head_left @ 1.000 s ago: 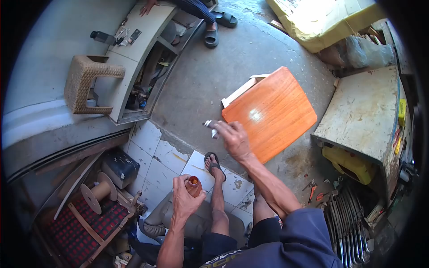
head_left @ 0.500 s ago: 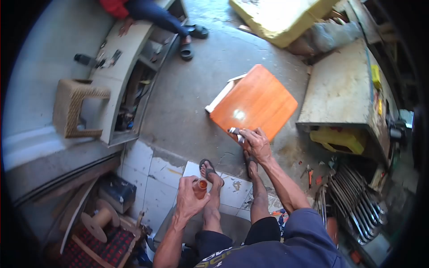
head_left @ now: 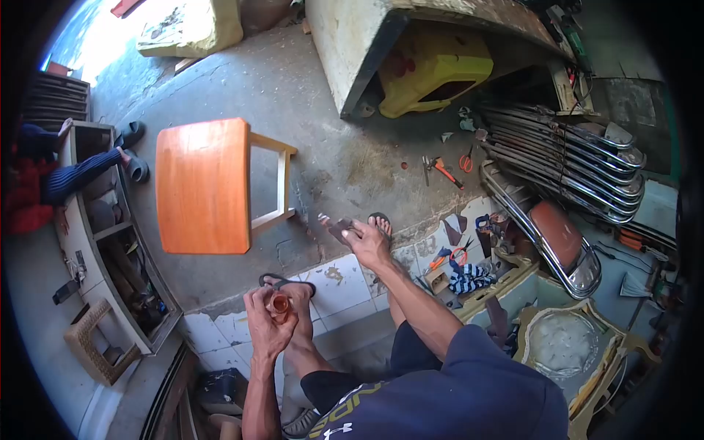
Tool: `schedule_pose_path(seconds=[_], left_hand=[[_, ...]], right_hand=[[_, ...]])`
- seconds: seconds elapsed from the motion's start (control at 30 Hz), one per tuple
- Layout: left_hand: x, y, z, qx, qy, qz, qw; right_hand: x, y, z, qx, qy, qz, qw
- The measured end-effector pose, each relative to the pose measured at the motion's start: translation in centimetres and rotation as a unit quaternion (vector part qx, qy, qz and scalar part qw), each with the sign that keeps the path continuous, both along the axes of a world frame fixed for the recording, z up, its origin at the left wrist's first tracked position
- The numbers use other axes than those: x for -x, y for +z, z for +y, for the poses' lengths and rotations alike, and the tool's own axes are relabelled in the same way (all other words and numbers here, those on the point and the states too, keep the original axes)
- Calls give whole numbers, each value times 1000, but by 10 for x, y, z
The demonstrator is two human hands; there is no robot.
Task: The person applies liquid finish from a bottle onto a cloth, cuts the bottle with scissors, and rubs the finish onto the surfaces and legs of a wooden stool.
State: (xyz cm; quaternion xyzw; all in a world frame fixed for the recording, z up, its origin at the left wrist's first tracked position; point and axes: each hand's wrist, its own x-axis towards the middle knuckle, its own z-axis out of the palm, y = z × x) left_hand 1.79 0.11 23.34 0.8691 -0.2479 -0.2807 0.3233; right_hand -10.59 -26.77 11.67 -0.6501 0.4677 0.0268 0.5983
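My left hand (head_left: 268, 326) is wrapped round a small reddish-brown cup (head_left: 280, 304), its open mouth facing up. Inside, the cup looks amber-orange. My right hand (head_left: 369, 242) reaches forward with its fingers closed on a small, flat dark piece (head_left: 341, 229) with a pale end; its exact kind cannot be made out. Ahead and to the left stands a low wooden stool (head_left: 204, 187) with a glossy orange top and pale, unpainted-looking legs. Both hands are apart from the stool.
Stacked chrome-framed folding chairs (head_left: 565, 161) lie at right. An orange-handled hammer (head_left: 447, 174) and orange scissors (head_left: 466, 159) are on the floor. A person (head_left: 73, 176) sits at left by a low shelf (head_left: 150, 293). A wooden cabinet (head_left: 345, 51) stands ahead.
The view has turned right, so the stool now appears further left. My right hand has moved away from the stool's edge, still holding the small piece. The cup stays in my left hand.
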Motion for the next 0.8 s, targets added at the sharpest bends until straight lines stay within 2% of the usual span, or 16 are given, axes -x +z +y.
schedule_pose_path(seconds=[0.07,0.1,0.13,0.2,0.3,0.37,0.43,0.5,0.57,0.6,0.63,0.67,0.7,0.73,0.8], left_hand=[[12,-40,-59,42,-15,-1,999],[19,-57,-84,34,-32,6,999],[23,-80,-113,41,-32,21,998],[30,-147,-166,70,-40,21,996],[37,-214,-243,100,-58,48,992],[36,-264,-277,128,-93,31,987],[39,-320,-304,169,-118,3,979],[37,-372,-321,180,-104,22,978],[38,-402,-330,180,-119,-7,977],[38,-415,-333,218,-82,35,972],[38,-421,-336,254,-44,77,963],[40,-411,-339,251,-27,94,963],[42,-416,-333,243,-26,87,966],[43,-418,-328,249,-51,56,966],[44,-419,-327,258,-76,17,963]], right_hand=[[60,-67,-60,-93,-145,-30,985],[81,-68,-98,-132,-186,34,973],[107,-94,-129,-101,-226,34,968],[162,-161,-186,-160,-387,-104,902],[226,-260,-264,-135,-447,-155,871],[252,-316,-304,-134,-513,-214,820],[256,-363,-337,-109,-525,-219,815],[259,-415,-365,-89,-541,-229,804],[273,-468,-382,-34,-553,-184,812],[261,-480,-384,57,-549,-51,832],[258,-480,-386,55,-549,-55,832],[255,-479,-381,173,-469,90,862],[257,-492,-374,281,-368,230,856],[259,-501,-369,343,-370,202,839],[258,-490,-355,348,-405,199,822]])
